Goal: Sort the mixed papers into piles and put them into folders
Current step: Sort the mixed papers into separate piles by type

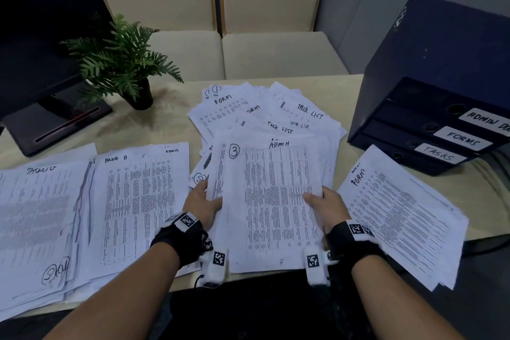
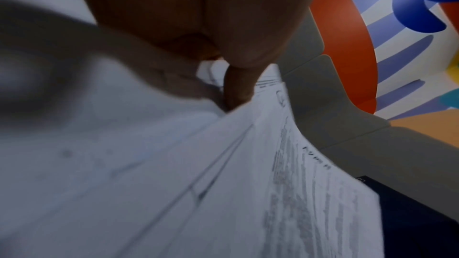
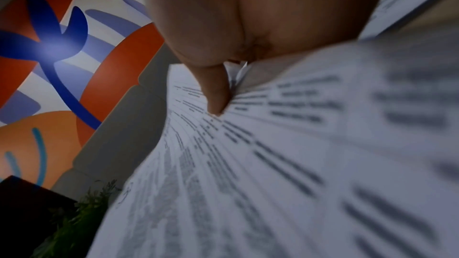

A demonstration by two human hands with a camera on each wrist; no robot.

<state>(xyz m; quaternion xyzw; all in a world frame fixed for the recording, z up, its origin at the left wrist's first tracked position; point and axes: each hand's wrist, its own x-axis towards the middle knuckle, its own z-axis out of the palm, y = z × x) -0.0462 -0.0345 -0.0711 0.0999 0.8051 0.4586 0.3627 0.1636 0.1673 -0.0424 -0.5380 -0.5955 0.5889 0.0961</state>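
Note:
A sheaf of printed sheets, its top one marked ADMIN and a circled 3 (image 1: pixel 273 201), is lifted over the table's near edge. My left hand (image 1: pixel 205 203) pinches its left edge and my right hand (image 1: pixel 321 201) pinches its right edge, thumbs on top. The wrist views show a left thumb (image 2: pixel 238 87) and a right thumb (image 3: pixel 216 93) pressed on print. Behind lies the mixed heap (image 1: pixel 265 110) with FORM and TASK LIST headings. A task-list pile (image 1: pixel 36 218) and a table-printed pile (image 1: pixel 140 201) sit at the left, and a FORM pile (image 1: pixel 405 215) at the right.
Dark blue folders labelled ADMIN, FORMS (image 1: pixel 463 141) and TASKS are stacked at the right under a dark box (image 1: pixel 441 47). A potted fern (image 1: pixel 124 63) and a monitor base (image 1: pixel 55 124) stand at the back left. Cream seats (image 1: pixel 276 52) lie beyond the table.

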